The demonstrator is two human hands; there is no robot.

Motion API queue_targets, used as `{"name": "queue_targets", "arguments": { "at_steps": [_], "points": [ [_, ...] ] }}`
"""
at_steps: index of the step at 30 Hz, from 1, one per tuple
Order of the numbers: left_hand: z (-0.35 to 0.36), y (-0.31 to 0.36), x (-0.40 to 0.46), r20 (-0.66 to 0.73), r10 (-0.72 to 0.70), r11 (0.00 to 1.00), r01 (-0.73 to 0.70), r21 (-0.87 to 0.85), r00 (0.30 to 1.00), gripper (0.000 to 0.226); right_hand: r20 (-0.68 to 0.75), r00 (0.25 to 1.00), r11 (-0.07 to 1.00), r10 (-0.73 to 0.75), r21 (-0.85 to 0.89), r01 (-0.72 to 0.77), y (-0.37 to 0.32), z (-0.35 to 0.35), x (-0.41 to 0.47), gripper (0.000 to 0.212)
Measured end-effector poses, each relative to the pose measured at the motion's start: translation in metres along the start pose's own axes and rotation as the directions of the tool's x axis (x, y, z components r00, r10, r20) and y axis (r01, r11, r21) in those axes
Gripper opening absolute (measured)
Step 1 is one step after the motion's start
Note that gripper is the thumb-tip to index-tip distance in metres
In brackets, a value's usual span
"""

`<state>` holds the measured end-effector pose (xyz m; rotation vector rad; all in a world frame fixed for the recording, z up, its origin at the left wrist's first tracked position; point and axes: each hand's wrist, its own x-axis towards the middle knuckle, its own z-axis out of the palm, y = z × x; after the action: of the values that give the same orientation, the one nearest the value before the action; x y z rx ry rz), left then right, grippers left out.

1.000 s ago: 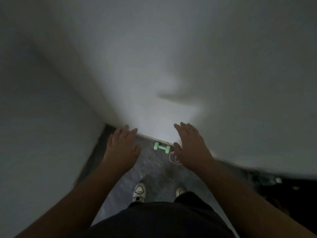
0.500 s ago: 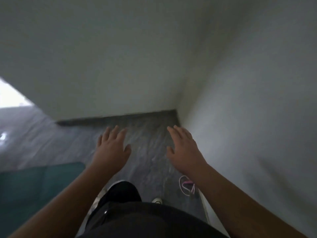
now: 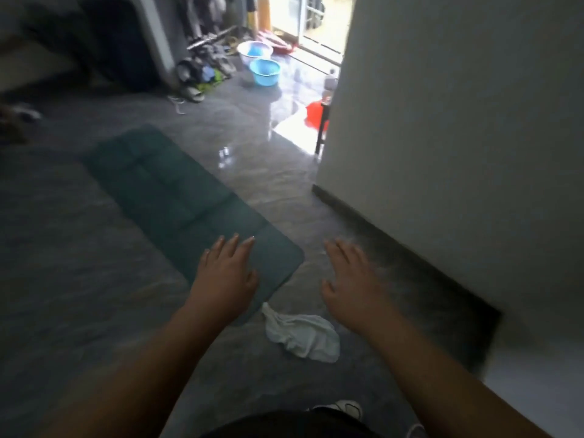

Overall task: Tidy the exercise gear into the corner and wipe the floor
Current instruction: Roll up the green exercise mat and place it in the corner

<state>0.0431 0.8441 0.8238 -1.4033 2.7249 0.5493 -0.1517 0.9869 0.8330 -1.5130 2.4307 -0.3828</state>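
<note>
Both hands hang empty, fingers spread. The left hand (image 3: 224,276) hovers over the mat's (image 3: 177,191) near end; its long axis runs toward eleven o'clock. The cloth (image 3: 301,338) lies below, between them, slightly nearer the right hand (image 3: 350,279).

No text, label, brand, number or sign can be read anywhere in this view. The picture is blurred and dim, and the surfaces that show carry no legible marking.
</note>
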Motion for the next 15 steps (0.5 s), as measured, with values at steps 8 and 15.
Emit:
{"name": "queue_targets", "arguments": {
  "at_steps": [8,15],
  "points": [
    [-0.073,-0.305,-0.139,-0.116,-0.394,0.919,0.394,-0.019,0.912,0.069,0.064,0.943,0.945,-0.326,0.06,0.323,-0.305,0.115,0.03,0.073],
    [-0.119,-0.454,-0.184,-0.124,-0.604,0.796,0.592,-0.127,0.787,0.067,0.245,0.807,0.84,-0.537,0.075,0.537,-0.5,0.177,0.062,0.072]
  ]
}}
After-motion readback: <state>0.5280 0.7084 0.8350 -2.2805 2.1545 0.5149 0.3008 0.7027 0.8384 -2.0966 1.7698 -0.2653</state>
